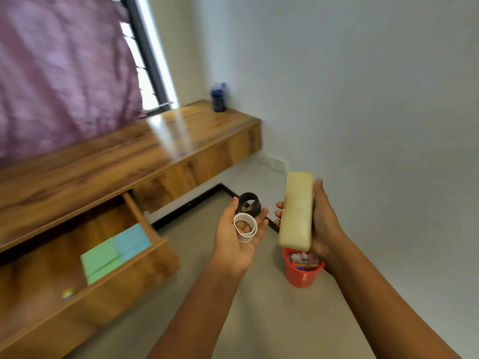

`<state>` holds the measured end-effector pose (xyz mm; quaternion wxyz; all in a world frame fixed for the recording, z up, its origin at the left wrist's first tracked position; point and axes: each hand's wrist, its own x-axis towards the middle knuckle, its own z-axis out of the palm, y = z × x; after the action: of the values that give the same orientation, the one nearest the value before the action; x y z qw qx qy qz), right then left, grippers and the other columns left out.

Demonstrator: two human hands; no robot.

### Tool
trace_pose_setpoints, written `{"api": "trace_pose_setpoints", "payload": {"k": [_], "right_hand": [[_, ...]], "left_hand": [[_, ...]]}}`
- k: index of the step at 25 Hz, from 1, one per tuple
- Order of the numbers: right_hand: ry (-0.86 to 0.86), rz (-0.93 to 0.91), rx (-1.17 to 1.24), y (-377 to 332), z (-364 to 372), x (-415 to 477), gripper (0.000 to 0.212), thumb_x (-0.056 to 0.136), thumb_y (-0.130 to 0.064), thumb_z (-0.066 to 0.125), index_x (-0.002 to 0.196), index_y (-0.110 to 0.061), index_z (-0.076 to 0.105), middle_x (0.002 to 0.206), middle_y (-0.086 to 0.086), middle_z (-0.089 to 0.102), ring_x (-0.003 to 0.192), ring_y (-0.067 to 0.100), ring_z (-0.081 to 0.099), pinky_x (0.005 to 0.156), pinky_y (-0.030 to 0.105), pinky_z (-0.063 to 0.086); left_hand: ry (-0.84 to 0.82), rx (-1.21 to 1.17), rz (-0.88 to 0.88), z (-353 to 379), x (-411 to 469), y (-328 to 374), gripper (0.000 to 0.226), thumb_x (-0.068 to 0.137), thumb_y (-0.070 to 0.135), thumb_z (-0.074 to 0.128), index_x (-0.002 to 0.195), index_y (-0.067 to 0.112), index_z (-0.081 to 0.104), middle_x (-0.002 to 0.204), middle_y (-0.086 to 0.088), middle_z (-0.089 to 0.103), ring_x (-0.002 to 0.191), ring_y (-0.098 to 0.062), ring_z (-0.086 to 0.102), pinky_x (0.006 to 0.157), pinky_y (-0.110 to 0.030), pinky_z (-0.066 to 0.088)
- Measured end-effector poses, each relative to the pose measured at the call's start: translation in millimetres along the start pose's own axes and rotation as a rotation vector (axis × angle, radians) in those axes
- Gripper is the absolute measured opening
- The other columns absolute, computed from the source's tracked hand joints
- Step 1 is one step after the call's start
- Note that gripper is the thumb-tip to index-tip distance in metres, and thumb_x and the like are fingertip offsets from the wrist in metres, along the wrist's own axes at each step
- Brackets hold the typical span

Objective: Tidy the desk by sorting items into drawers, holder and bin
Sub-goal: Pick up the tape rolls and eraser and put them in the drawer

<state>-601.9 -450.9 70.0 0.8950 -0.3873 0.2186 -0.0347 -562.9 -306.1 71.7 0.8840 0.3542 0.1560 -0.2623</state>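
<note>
My left hand [234,240] is held palm up over the floor and carries two tape rolls: a white roll [245,227] in the palm and a black roll [249,204] on the fingertips. My right hand [322,224] grips a long cream-coloured case [296,211] upright by its sides. Directly below the case stands a red bin [302,272] holding scraps of coloured waste. To the left, a wooden desk [108,164] has one drawer [124,270] pulled open, with green and blue pads [114,251] and a small yellow item [68,294] inside.
A dark blue holder [219,97] stands on the far end of the desk top by the wall. A purple curtain [59,79] hangs over the window behind the desk. A grey wall runs along the right, with a socket plate [273,161] low down.
</note>
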Motion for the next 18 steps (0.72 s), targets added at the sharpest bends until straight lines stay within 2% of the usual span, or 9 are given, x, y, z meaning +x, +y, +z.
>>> {"api": "trace_pose_setpoints", "payload": {"k": [3,6,9,13,15,18], "right_hand": [[-0.177,0.109,-0.059,50.3,83.2,18.5,0.067,0.090,-0.068,0.030,0.101,-0.009,0.060,0.077,0.014,0.065,0.060,0.024,0.065,0.060,0.034,0.057],[-0.283,0.205,-0.098,107.9,152.8,33.0,0.063,0.090,-0.066,0.034,0.098,-0.010,0.061,0.076,0.013,0.064,0.061,0.024,0.063,0.063,0.034,0.055],[-0.348,0.302,-0.165,172.9,223.4,43.9,0.054,0.091,-0.059,0.042,0.098,-0.009,0.061,0.077,0.011,0.065,0.063,0.022,0.063,0.063,0.033,0.054],[-0.374,0.405,-0.259,257.0,306.8,57.3,0.031,0.090,-0.036,0.058,0.100,-0.007,0.059,0.078,0.011,0.067,0.069,0.023,0.063,0.068,0.036,0.056],[-0.398,0.439,-0.314,294.6,337.3,66.8,0.035,0.088,-0.029,0.062,0.112,-0.005,0.056,0.083,0.012,0.068,0.069,0.023,0.066,0.065,0.036,0.058],[-0.403,0.482,-0.424,344.6,370.1,76.5,0.052,0.085,-0.026,0.065,0.132,-0.011,0.046,0.104,0.016,0.066,0.078,0.023,0.068,0.059,0.034,0.057]], "left_hand": [[0.133,-0.123,0.137,-50.7,-21.3,70.8,0.024,0.092,0.029,0.055,0.097,0.006,0.060,0.093,-0.014,0.068,0.084,-0.027,0.066,0.074,-0.035,0.056],[0.239,-0.227,0.230,-106.0,-37.9,130.9,0.025,0.092,0.025,0.057,0.109,0.007,0.057,0.109,-0.018,0.065,0.093,-0.031,0.065,0.082,-0.040,0.052],[0.335,-0.254,0.278,-174.8,-54.3,191.0,0.026,0.091,0.024,0.059,0.110,0.007,0.055,0.110,-0.021,0.064,0.098,-0.033,0.065,0.081,-0.040,0.054],[0.446,-0.235,0.315,-271.6,-72.8,263.2,0.027,0.090,0.022,0.062,0.111,0.006,0.056,0.108,-0.021,0.064,0.086,-0.032,0.068,0.068,-0.036,0.059],[0.504,-0.246,0.336,-316.5,-80.3,291.5,0.025,0.089,0.021,0.062,0.108,0.006,0.056,0.106,-0.021,0.064,0.082,-0.031,0.068,0.069,-0.037,0.058],[0.626,-0.190,0.325,-374.9,-88.7,320.9,0.015,0.089,0.020,0.062,0.097,0.009,0.056,0.101,-0.018,0.063,0.081,-0.031,0.066,0.079,-0.038,0.055]]}}
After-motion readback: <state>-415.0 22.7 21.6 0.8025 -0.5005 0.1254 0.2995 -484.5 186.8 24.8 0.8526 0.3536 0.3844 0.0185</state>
